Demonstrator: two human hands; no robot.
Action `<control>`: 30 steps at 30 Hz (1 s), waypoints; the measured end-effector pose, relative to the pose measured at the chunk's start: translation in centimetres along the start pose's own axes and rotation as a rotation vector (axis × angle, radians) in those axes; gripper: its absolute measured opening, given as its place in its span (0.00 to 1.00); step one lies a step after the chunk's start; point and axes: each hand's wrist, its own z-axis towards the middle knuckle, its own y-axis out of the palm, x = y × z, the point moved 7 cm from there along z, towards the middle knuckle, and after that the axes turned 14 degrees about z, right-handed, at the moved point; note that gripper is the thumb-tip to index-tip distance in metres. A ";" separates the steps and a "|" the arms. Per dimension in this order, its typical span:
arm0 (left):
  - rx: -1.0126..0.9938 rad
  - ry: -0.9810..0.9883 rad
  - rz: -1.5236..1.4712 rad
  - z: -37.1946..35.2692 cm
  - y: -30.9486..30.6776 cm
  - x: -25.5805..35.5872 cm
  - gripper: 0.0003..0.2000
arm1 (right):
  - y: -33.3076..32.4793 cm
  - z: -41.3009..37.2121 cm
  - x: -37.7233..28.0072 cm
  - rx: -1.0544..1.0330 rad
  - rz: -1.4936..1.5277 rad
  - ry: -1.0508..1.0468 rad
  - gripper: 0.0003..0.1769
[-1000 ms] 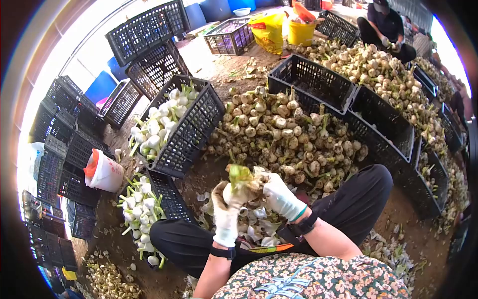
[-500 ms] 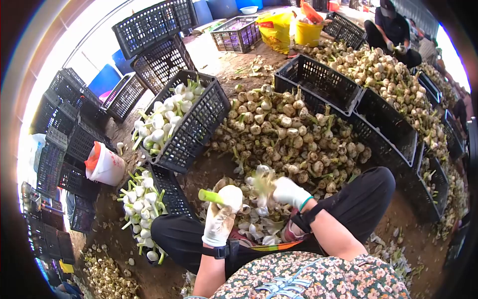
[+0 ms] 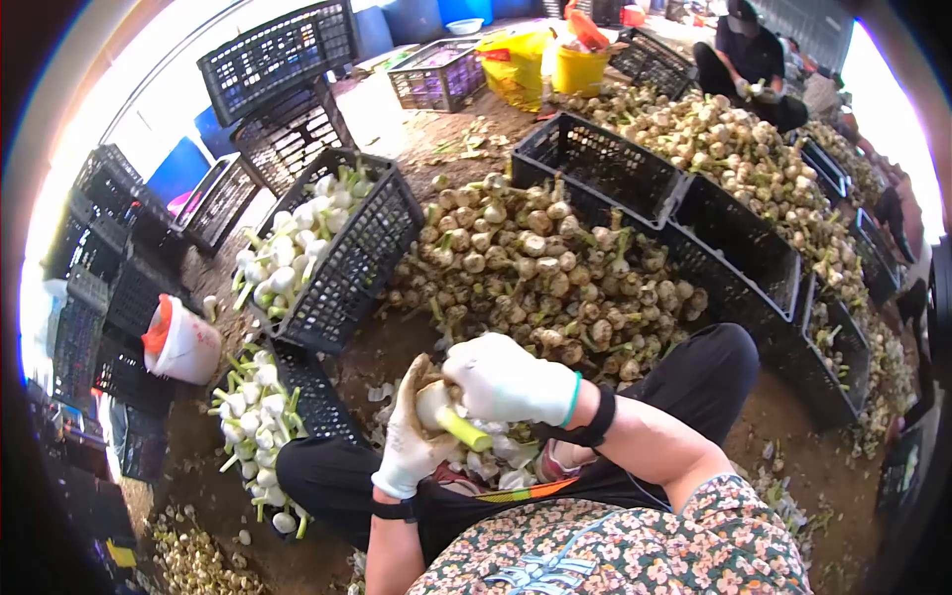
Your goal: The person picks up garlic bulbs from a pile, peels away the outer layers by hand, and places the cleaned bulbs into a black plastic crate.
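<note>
A garlic bulb (image 3: 433, 405) with a short, cut green stem is held in front of my lap, its stem pointing down to the right. My left hand (image 3: 407, 446), in a soiled white glove, wraps round the bulb from the left. From the upper right, my right hand (image 3: 516, 382), in a cleaner white glove, presses curled fingers against the bulb; the fingertips are partly hidden. Loose garlic skins (image 3: 511, 448) lie on the ground below the hands. Just beyond is a heap of unpeeled garlic (image 3: 555, 268).
Clean white garlic fills a tilted black crate (image 3: 362, 263), and more trimmed garlic (image 3: 260, 412) lies at my left knee. Black crates (image 3: 739, 238) line the right side. A white bucket (image 3: 185, 342) stands left. Another person (image 3: 749, 59) sits at the far heap.
My right hand has come left from beside the heap to the bulb, and the blurred bits of skin near it are gone. The stem has swung from pointing left to lower right.
</note>
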 end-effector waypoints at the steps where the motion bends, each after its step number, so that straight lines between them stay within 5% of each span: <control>1: -0.003 0.008 0.013 0.0 -0.1 -0.1 0.50 | 0.2 0.2 0.0 -0.011 -0.020 -0.002 0.08; 13: -0.128 0.025 -0.061 0.9 0.1 0.7 0.46 | 0.2 -0.8 0.7 -0.014 0.042 0.040 0.08; 19: 0.238 0.030 -0.302 0.3 -1.0 -1.1 0.48 | 0.1 -1.4 3.6 0.298 0.372 0.230 0.09; 24: 0.517 0.082 -0.345 -0.1 -1.6 -3.2 0.26 | 1.5 -2.6 4.1 0.317 0.592 0.387 0.11; 25: 0.561 -0.043 -0.452 -0.5 -1.1 -4.1 0.24 | 2.0 -2.9 4.4 0.330 0.613 0.416 0.11; 30: 0.378 -0.077 -0.886 0.6 -0.9 -3.2 0.23 | 1.6 -4.0 7.4 0.500 0.510 0.477 0.09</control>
